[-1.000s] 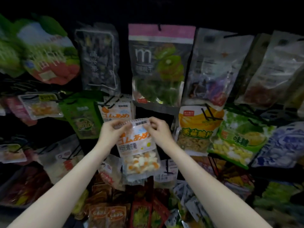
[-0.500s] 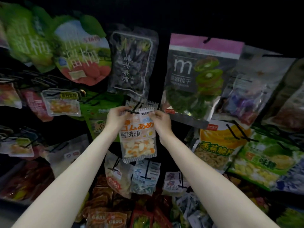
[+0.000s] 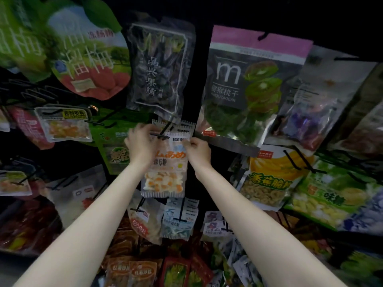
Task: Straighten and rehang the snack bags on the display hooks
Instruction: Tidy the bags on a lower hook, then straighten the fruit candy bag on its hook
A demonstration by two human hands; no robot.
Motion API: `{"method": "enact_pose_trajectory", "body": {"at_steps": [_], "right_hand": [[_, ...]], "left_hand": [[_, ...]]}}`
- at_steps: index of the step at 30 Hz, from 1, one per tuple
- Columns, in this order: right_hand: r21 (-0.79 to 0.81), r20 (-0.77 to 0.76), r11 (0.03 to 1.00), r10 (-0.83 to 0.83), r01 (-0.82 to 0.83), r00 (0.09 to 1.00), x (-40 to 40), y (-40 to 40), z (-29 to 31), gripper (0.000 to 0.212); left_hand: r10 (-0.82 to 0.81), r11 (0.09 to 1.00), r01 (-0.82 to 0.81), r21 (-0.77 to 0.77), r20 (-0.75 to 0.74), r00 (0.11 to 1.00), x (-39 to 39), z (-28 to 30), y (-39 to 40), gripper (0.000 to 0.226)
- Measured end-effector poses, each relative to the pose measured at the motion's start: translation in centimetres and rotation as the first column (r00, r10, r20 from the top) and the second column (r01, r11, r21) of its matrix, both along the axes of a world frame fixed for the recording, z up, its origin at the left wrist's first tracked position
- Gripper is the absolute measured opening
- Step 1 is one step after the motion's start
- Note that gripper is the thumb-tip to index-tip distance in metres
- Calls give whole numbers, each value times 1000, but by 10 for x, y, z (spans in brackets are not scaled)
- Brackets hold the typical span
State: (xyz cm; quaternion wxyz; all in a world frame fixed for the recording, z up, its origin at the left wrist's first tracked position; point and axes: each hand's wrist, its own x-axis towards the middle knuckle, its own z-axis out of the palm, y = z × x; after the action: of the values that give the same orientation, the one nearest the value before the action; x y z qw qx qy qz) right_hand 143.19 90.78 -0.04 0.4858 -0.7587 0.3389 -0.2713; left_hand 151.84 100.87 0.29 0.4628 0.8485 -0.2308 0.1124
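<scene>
Clear candy bag (image 3: 164, 172) hanging upright at hook (image 3: 159, 135) tip; left hand (image 3: 141, 145) and right hand (image 3: 198, 149) pinching top corners, spreading header flat, likely aligning hole for threading.

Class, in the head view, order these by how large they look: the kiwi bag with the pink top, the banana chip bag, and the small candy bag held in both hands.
1. kiwi bag
2. banana chip bag
3. candy bag

The candy bag is held nearer the camera, yet looks smallest.

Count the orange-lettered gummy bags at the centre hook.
2: one gummy bag pinched at its top by the left hand and right hand; another hangs behind. More may be hidden.
</scene>
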Motion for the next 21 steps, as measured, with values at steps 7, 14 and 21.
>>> {"method": "enact_pose_trajectory", "body": {"at_steps": [7,14,21], "right_hand": [[15,-101,999,-48,50,994,-61,-31,-26,15],[177,-180,929,-293,324,939,-182,-106,-75,20],[-11,-185,756,-644,654,742,-256,-149,-81,32]], "left_hand": [[-22,998,6,68,239,971,-49,-53,11,33],[-429,901,401,165,204,880,-95,-87,-34,26],[-524,846,478,234,209,826,-147,-90,-87,26]]}}
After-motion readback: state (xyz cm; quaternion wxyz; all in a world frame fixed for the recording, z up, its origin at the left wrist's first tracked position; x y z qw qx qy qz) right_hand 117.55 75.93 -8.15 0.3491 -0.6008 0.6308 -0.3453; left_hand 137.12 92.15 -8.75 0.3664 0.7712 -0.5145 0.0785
